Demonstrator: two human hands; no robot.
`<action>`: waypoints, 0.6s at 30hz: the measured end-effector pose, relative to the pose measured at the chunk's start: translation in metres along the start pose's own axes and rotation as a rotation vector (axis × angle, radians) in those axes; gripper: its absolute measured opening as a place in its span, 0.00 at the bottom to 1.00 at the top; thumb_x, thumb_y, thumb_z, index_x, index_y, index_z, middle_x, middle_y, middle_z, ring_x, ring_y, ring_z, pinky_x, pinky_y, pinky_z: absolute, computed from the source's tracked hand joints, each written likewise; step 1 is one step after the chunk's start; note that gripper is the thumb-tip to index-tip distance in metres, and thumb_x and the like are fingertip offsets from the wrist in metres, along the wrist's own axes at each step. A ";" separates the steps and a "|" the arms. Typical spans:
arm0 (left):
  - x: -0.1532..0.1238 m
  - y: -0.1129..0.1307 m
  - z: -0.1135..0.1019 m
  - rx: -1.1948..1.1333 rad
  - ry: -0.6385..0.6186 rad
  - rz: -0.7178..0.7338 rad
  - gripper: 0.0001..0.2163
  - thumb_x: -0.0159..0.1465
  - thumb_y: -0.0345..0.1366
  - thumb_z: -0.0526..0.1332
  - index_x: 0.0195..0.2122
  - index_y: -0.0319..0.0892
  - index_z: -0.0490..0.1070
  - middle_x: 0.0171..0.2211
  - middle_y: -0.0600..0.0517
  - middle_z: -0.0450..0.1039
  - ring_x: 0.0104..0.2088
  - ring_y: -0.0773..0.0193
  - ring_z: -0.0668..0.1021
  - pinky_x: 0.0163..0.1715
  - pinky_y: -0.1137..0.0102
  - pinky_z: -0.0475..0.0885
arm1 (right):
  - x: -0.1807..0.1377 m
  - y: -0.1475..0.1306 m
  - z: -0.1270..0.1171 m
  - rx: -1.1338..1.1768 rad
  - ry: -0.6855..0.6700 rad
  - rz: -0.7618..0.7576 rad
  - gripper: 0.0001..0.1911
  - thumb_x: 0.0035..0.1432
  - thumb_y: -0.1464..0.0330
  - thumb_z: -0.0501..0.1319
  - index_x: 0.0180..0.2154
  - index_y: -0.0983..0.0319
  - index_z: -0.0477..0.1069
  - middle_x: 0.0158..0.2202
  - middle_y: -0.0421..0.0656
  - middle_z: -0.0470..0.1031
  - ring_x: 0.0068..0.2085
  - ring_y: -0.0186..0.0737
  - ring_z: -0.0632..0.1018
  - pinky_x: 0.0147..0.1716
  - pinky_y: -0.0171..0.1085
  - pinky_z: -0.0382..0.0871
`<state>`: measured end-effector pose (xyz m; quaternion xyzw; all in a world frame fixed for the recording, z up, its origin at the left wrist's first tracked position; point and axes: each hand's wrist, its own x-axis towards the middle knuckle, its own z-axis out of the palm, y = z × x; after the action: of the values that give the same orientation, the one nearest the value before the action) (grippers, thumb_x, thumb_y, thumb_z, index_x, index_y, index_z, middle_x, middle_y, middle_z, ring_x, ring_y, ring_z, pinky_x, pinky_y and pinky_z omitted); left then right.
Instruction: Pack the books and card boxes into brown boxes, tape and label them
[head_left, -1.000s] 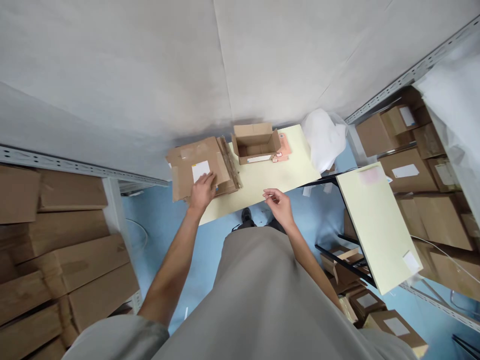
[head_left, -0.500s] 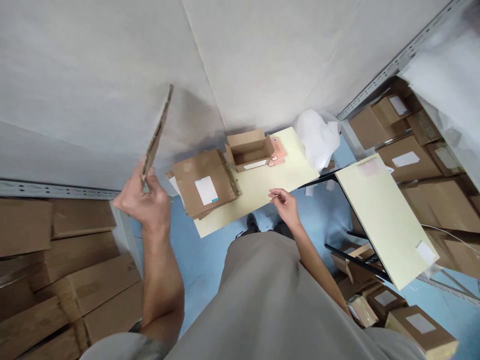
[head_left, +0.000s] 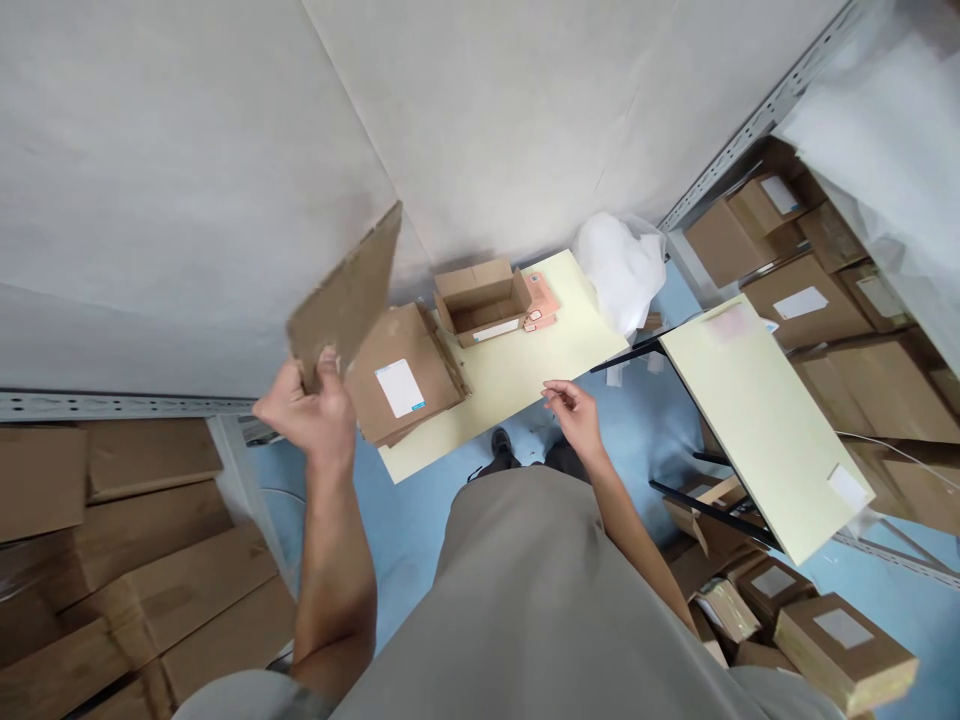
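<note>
A flat piece of brown cardboard (head_left: 349,290) is gripped along its lower edge by my left hand (head_left: 311,405), thumb on the near face. It is raised, slanting over a stack of flattened cardboard boxes (head_left: 375,360) that carries a white label on top. My right hand (head_left: 574,412) hovers by the front edge of the pale yellow table (head_left: 577,350), fingers loosely bent and apart, with nothing visible in it. An open cardboard box (head_left: 484,305) stands on the table, flaps up. Beside its right end lie orange-pink printed packets (head_left: 541,298).
A white plastic bag (head_left: 621,268) bulges at the table's right end. Another pale yellow tabletop (head_left: 765,430) on black legs stands to the right. Shelves on both sides hold cardboard boxes (head_left: 180,510). More cartons (head_left: 844,640) sit low at right; a grey wall (head_left: 487,120) rises behind the table.
My left hand has moved right and turned the cardboard from edge-on to showing its broad face, closer above the stack. My right hand has barely moved. The view has shifted slightly.
</note>
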<state>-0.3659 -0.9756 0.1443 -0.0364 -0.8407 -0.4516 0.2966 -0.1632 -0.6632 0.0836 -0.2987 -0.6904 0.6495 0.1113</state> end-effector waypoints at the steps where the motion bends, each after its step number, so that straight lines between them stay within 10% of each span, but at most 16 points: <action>1: -0.004 -0.007 0.001 0.049 -0.059 0.044 0.10 0.70 0.39 0.68 0.35 0.39 0.83 0.30 0.50 0.81 0.37 0.58 0.85 0.41 0.66 0.78 | 0.000 0.000 0.000 -0.002 -0.001 0.002 0.17 0.63 0.52 0.68 0.46 0.56 0.83 0.42 0.46 0.89 0.37 0.45 0.87 0.42 0.44 0.82; 5: -0.027 -0.047 0.020 0.094 -0.331 0.146 0.19 0.73 0.30 0.60 0.59 0.41 0.85 0.58 0.42 0.86 0.66 0.51 0.83 0.70 0.55 0.75 | -0.002 0.001 -0.003 -0.030 -0.010 0.016 0.18 0.63 0.52 0.68 0.46 0.56 0.83 0.43 0.46 0.89 0.37 0.45 0.87 0.42 0.44 0.82; 11: -0.081 -0.110 0.055 0.283 -0.825 -0.046 0.24 0.74 0.29 0.55 0.66 0.41 0.81 0.68 0.41 0.79 0.75 0.47 0.75 0.79 0.48 0.65 | -0.007 -0.001 -0.009 -0.067 0.010 0.029 0.18 0.65 0.51 0.68 0.47 0.56 0.83 0.43 0.46 0.89 0.37 0.46 0.87 0.42 0.45 0.83; 14: -0.103 -0.113 0.070 0.331 -1.038 -0.084 0.28 0.72 0.39 0.64 0.73 0.37 0.74 0.75 0.39 0.72 0.81 0.41 0.64 0.81 0.48 0.60 | -0.010 -0.002 -0.011 -0.078 0.023 0.036 0.18 0.65 0.50 0.68 0.47 0.55 0.84 0.43 0.46 0.89 0.37 0.46 0.87 0.43 0.46 0.84; 18: -0.101 -0.098 0.104 0.315 -1.019 -0.093 0.41 0.71 0.52 0.69 0.77 0.31 0.65 0.77 0.31 0.66 0.80 0.35 0.63 0.80 0.49 0.58 | -0.012 -0.003 -0.012 -0.085 0.032 0.042 0.19 0.64 0.49 0.68 0.47 0.56 0.84 0.43 0.46 0.89 0.37 0.45 0.87 0.44 0.46 0.84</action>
<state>-0.3636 -0.9312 -0.0254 -0.1690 -0.9365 -0.2578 -0.1674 -0.1482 -0.6599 0.0904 -0.3277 -0.7091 0.6169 0.0958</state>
